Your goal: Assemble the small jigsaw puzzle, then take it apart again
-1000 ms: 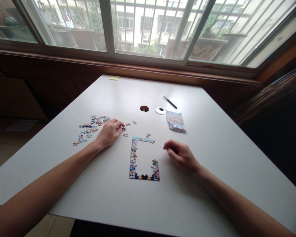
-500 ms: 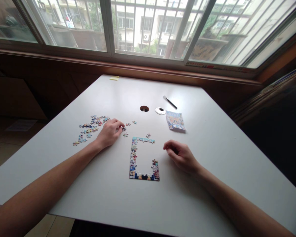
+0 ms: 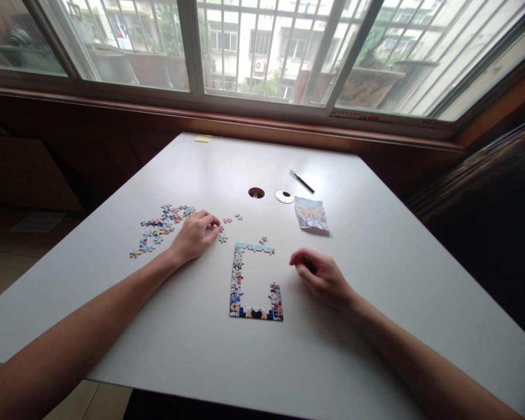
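My left hand (image 3: pixel 198 234) rests on the table at the right edge of the loose puzzle pieces (image 3: pixel 166 220), its thumb and fingertips drawn together on a small jigsaw piece that they mostly hide. Just past those fingertips lie a few separate pieces, one of them a pale piece (image 3: pixel 223 238). Between my hands lies a partly joined jigsaw puzzle (image 3: pixel 236 280), a frame with a gap on its right side and an open middle. A single piece (image 3: pixel 263 240) lies just above its top edge. To the right of the puzzle my right hand (image 3: pixel 321 274) is loosely curled closed, with nothing visible in it.
Behind my right hand lies a crumpled picture sheet (image 3: pixel 311 214). Farther back are a black pen (image 3: pixel 302 181), a round metal cover (image 3: pixel 284 196) and a hole (image 3: pixel 256 192) in the white table (image 3: pixel 179 338). A yellow note (image 3: pixel 203 139) lies near the far edge.
The fingertips of my left hand have closed slightly over the piece beside them, which shows less now. My right hand and the puzzle have not moved.
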The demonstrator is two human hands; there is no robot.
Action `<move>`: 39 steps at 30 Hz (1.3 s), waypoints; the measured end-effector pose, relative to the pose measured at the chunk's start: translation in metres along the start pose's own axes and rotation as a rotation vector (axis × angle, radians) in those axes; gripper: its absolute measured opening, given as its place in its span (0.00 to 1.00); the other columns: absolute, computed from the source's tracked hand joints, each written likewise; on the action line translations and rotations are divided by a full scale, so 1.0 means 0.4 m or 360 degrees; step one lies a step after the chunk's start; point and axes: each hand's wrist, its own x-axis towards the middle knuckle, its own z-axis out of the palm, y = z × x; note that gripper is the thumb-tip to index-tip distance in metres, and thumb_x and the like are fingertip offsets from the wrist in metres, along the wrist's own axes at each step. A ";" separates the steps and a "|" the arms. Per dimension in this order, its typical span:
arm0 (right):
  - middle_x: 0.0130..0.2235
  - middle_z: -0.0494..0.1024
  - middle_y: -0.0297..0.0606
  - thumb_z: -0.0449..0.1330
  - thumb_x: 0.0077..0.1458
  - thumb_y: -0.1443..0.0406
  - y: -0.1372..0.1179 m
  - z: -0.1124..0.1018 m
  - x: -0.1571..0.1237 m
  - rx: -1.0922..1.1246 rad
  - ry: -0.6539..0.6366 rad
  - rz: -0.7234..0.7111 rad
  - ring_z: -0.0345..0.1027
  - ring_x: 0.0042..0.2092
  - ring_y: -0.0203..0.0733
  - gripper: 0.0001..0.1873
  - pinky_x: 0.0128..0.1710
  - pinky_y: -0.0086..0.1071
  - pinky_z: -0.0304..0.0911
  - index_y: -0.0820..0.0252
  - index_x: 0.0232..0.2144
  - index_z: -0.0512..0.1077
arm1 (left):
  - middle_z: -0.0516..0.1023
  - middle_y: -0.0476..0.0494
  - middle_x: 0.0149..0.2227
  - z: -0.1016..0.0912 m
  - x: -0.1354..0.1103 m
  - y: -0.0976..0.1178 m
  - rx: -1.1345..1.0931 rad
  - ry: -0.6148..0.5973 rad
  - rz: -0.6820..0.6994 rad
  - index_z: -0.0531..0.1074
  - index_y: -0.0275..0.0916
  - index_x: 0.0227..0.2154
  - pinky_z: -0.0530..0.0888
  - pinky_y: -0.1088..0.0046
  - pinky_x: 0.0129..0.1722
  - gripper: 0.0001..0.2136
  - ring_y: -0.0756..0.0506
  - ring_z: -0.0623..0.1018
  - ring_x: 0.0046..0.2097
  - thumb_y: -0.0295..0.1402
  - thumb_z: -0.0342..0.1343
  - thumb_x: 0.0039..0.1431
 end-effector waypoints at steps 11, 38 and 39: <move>0.26 0.70 0.32 0.53 0.55 0.68 0.003 0.001 -0.001 0.0002 -0.0005 0.0006 0.60 0.27 0.36 0.07 0.29 0.30 0.57 0.59 0.33 0.71 | 0.75 0.43 0.39 -0.001 0.000 -0.003 -0.0042 0.0015 0.0002 0.77 0.40 0.39 0.70 0.62 0.49 0.09 0.42 0.73 0.44 0.32 0.52 0.63; 0.27 0.72 0.34 0.53 0.54 0.68 -0.008 0.000 0.001 -0.0016 0.0001 0.0007 0.63 0.29 0.37 0.07 0.30 0.30 0.59 0.59 0.32 0.71 | 0.74 0.44 0.39 -0.006 -0.001 0.002 -0.0050 -0.0013 0.0002 0.79 0.43 0.37 0.70 0.62 0.50 0.08 0.42 0.73 0.44 0.36 0.55 0.62; 0.27 0.72 0.34 0.53 0.54 0.68 -0.008 0.000 0.001 -0.0016 -0.0001 0.0007 0.63 0.29 0.37 0.07 0.30 0.30 0.59 0.59 0.32 0.71 | 0.74 0.44 0.39 -0.006 -0.001 0.003 -0.0053 -0.0013 0.0005 0.79 0.43 0.37 0.70 0.62 0.50 0.08 0.42 0.73 0.44 0.36 0.55 0.62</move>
